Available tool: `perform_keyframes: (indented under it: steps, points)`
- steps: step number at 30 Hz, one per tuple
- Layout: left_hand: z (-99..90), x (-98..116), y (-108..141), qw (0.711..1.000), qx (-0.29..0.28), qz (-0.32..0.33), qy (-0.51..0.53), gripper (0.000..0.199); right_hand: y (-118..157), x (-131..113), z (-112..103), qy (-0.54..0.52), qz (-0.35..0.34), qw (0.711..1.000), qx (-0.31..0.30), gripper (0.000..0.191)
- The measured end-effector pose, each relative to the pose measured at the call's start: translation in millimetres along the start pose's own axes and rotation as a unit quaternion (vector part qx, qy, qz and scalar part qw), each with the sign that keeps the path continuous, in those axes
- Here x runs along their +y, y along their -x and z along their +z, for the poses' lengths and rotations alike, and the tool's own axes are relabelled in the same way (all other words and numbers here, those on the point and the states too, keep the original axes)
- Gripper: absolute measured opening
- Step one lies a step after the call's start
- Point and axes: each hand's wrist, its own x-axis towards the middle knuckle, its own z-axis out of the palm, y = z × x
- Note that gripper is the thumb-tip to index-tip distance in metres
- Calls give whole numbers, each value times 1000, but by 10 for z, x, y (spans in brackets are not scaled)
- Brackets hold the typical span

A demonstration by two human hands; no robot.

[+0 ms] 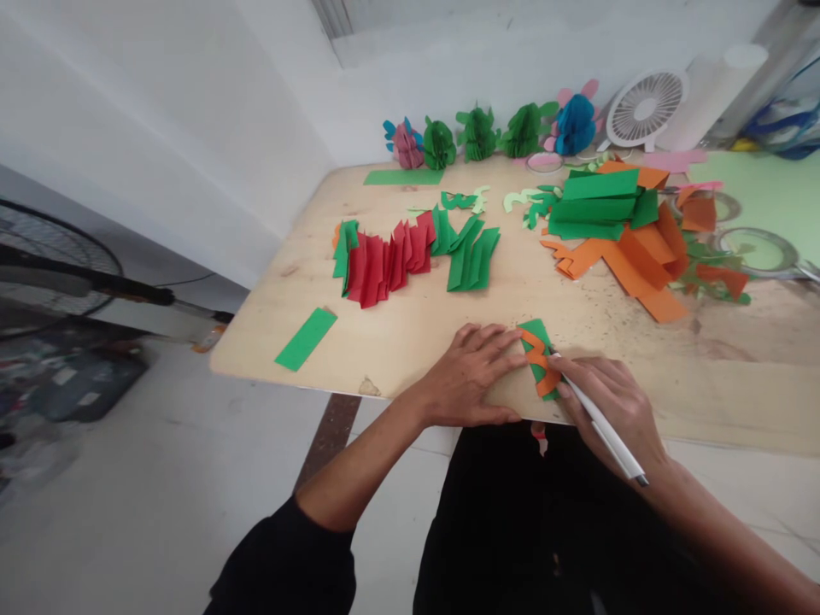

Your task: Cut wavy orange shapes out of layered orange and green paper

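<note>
Near the table's front edge lies a green paper strip point(534, 326) with a wavy orange paper cutout point(536, 359) on top of it. The fingertips of my left hand point(471, 373) press on the left side of the cutout, fingers stretched out and the palm low over the wood. In my right hand point(612, 397) is a white pen point(606, 430), its tip at the cutout's upper right edge. Another green strip point(306, 338) lies flat to the left. Beyond my hands stand folded red papers point(390, 260) and folded green papers point(472, 256).
Green folded stacks point(593, 205) and orange paper pieces point(647, 260) are heaped at the right, beside rolls of tape point(756, 250). Several paper figures point(478, 135) and a small white fan point(646, 109) line the wall. A large black fan point(57, 265) stands left of the table point(256, 342).
</note>
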Motion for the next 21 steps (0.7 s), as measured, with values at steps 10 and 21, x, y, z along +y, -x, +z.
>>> perform_keyframes:
  steps: [10, 21]
  points:
    - [9, -4, 2, 1000, 1, -3, 1, 73, -12, -6, 15, 19, 6, 1000, -1, 24]
    - [17, -11, 8, 1000, 5, 5, -13, 71, -34, -19, 24, 48, 8, 999, 4, 21]
